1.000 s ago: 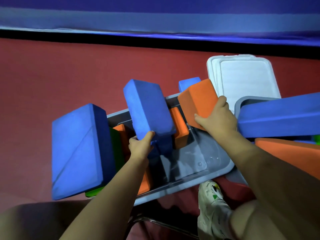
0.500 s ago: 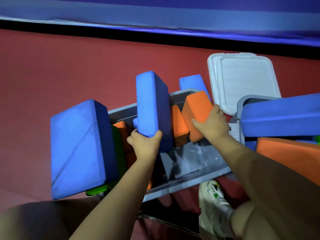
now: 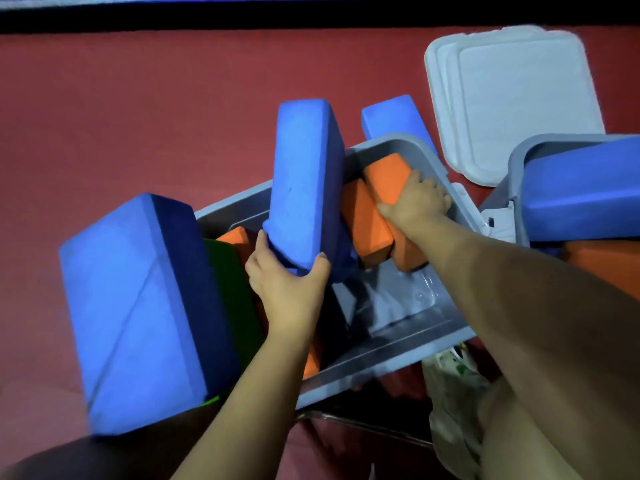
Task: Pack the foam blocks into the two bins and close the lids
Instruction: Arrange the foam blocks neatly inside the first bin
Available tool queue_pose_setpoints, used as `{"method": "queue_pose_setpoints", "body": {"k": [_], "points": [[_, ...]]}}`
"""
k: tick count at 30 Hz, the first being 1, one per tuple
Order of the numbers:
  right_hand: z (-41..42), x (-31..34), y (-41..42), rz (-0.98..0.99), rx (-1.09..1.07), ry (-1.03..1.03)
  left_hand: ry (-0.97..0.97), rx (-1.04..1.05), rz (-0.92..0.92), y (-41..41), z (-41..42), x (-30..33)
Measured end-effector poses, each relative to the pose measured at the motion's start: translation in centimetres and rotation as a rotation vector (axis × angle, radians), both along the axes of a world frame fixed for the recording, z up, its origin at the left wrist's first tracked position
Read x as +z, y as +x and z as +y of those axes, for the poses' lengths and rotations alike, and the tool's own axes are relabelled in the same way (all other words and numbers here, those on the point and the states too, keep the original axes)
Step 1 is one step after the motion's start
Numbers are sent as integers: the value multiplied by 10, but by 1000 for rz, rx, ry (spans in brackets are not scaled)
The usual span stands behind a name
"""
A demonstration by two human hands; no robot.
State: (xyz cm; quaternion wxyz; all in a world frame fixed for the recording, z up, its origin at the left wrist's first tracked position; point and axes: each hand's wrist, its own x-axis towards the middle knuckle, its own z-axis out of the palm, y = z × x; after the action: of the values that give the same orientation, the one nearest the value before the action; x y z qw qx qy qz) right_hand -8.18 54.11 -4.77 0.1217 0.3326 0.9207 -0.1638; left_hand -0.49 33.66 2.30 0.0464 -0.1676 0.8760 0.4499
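Packing is under way, judging by the scene: blocks are being fitted into the nearer grey plastic bin, which lies at the centre of the view on a red floor.

At about 7 o'clock from the centre, the left hand grips the lower end of a tall blue rectangular foam block, thumb on one side and fingers curled round the other. This block stands nearly upright in the bin, its long axis running from 6 towards 12 o'clock, top end tipped slightly to 12.

At 2 o'clock, the right hand rests on an orange foam block, fingers bent over its top edge, pressing it against a second orange foam block. Both orange blocks lean, long axes running from 11 to 5 o'clock.

Next, it seems, the blue block needs lowering flat into the gap beside the orange ones.

At 3 o'clock, a second grey bin holds a long blue foam block. White plastic lids lie stacked at 1 o'clock, not yet fitted.
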Motion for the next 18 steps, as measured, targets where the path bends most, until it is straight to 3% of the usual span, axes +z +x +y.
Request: {"method": "queue_pose_setpoints", "body": {"k": [7, 18], "points": [[-4, -28, 14, 87, -34, -64, 34, -4, 19, 7, 5, -6], [0, -45, -1, -112, -95, -64, -26, -83, 51, 7, 7, -16]]}}
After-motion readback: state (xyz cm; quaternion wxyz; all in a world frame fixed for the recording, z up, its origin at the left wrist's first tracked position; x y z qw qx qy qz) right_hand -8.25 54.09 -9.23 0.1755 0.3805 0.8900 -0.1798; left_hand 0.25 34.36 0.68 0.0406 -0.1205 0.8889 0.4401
